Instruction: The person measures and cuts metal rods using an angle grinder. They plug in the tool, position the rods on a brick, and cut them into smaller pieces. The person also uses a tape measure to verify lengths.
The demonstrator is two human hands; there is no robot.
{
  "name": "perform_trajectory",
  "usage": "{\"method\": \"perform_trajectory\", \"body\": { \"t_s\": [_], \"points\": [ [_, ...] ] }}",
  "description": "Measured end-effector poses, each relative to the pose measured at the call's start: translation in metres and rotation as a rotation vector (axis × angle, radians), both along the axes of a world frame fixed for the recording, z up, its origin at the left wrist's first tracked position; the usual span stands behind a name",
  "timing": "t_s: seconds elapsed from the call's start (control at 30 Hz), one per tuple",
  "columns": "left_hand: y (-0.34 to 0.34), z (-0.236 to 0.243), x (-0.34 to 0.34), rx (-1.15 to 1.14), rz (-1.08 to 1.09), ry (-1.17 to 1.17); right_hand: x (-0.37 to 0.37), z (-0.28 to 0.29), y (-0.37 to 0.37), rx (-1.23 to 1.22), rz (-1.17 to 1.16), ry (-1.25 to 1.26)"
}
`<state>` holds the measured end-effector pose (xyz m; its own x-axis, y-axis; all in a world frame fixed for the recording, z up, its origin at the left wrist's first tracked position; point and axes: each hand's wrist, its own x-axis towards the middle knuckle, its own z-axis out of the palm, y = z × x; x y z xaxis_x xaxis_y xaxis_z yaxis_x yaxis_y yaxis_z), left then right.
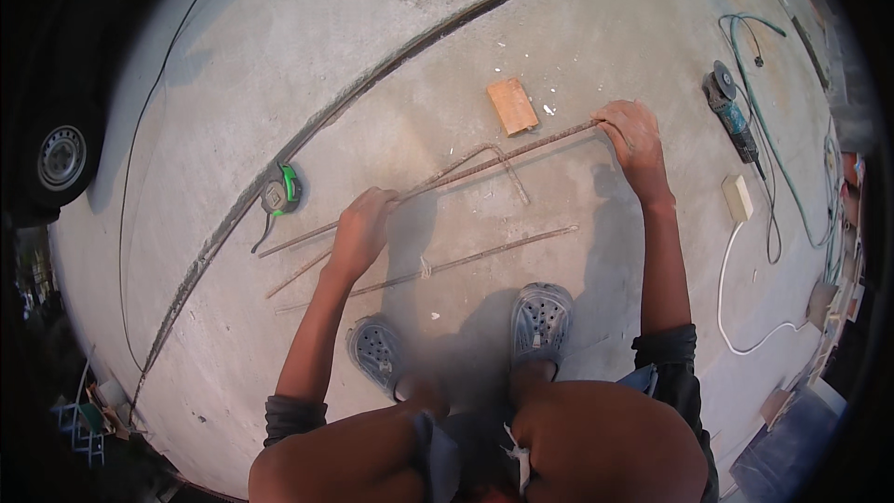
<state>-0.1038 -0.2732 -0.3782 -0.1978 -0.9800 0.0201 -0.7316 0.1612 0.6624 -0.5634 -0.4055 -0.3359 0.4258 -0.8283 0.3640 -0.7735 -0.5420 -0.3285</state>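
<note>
Beyond our shoes [540, 321], the long rod [549, 141] slants rightward and away. Our right hand [633, 138] clasps its far end, turned inward, forearm reaching straight ahead. Our left hand [365, 226], knuckles up, covers it and the bent rod [515, 180]; we cannot tell its grip. A brick [513, 106] lies just beyond.

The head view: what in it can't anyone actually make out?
All in the head view:
The back of the left hand hides whether it grips the long straight brown metal rod, the bent brown metal rod or both.
The dark rim hides what the silver-and-black round wheel belongs to.
The teal-and-black angle grinder: switch position too small.
The thin white cable: far end lost in blurred clutter.
</note>
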Motion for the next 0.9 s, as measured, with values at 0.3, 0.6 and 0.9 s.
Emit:
{"method": "perform_trajectory", "body": {
  "t_s": [0.3, 0.6, 0.9],
  "points": [
    [-0.024, -0.003, -0.008, -0.117, 0.196, 0.045, 0.125, -0.056, 0.016, 0.375, -0.484, -0.355],
    [0.022, 0.020, 0.023, -0.129, 0.328, 0.006, 0.085, -0.045, -0.071, 0.356, 0.075, 0.319],
    [0.039, 0.018, 0.025, -0.129, 0.369, 0.037, 0.140, -0.058, -0.018, 0.469, -0.734, -0.113]
  ]
}}
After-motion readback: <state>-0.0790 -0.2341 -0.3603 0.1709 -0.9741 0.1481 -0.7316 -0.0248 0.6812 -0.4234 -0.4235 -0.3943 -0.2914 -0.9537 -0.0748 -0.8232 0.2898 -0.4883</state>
